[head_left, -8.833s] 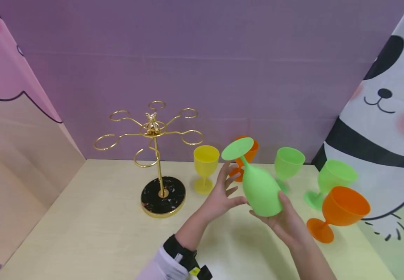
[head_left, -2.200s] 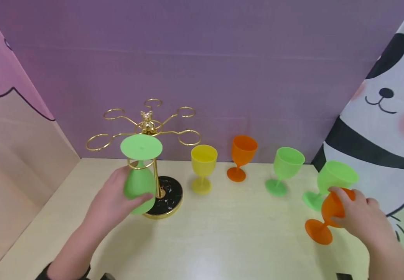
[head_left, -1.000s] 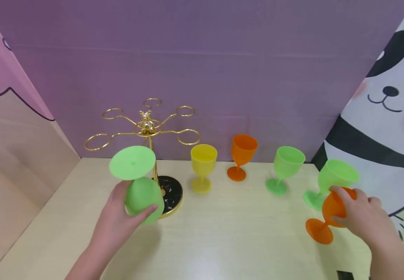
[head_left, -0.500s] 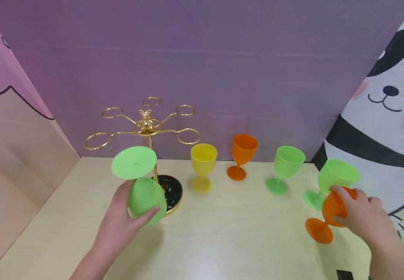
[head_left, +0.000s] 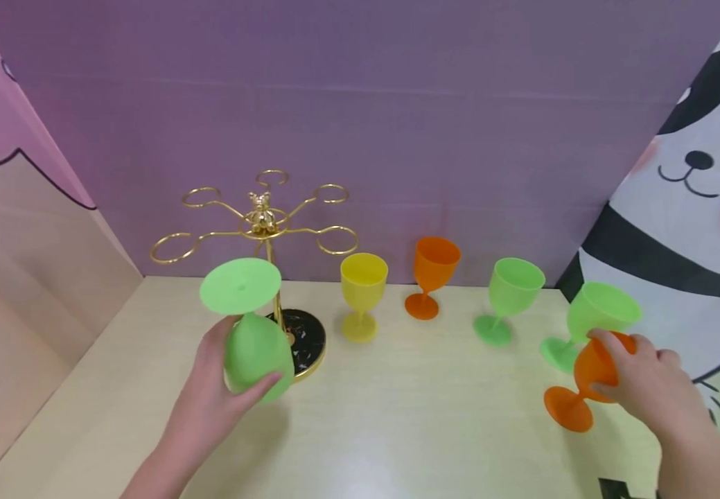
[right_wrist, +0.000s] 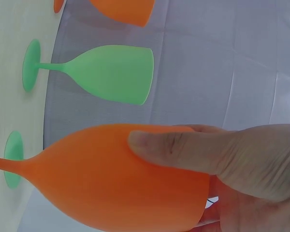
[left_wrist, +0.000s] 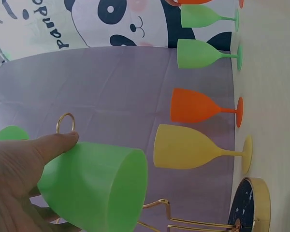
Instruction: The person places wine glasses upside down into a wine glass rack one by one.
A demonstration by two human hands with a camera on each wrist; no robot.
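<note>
My left hand (head_left: 210,388) grips a green plastic goblet (head_left: 258,357) by its bowl, upside down with its foot uppermost, in front of the gold rack (head_left: 266,232). The rack's near ring is hidden in the head view. In the left wrist view a gold ring (left_wrist: 65,121) shows beside the thumb; whether it touches the green stem I cannot tell. At the right, my right hand (head_left: 646,381) grips an orange goblet (head_left: 595,374), thumb on the bowl. That goblet is upright, its foot on the table. The fingers behind the bowl are partly hidden.
A yellow goblet (head_left: 362,284), another orange goblet (head_left: 436,267) and two green goblets, one near the middle right (head_left: 514,291) and one behind my right hand (head_left: 603,308), stand upright on the table. The rack's black marble base (head_left: 306,339) is near the left hand. A purple backdrop (head_left: 360,125) rises behind.
Earlier both hands were at the green goblet near the middle; the left hand carried it to the rack, the right took the orange one. Since 2.2 s ago the green goblet has shifted and tilted nearer.
</note>
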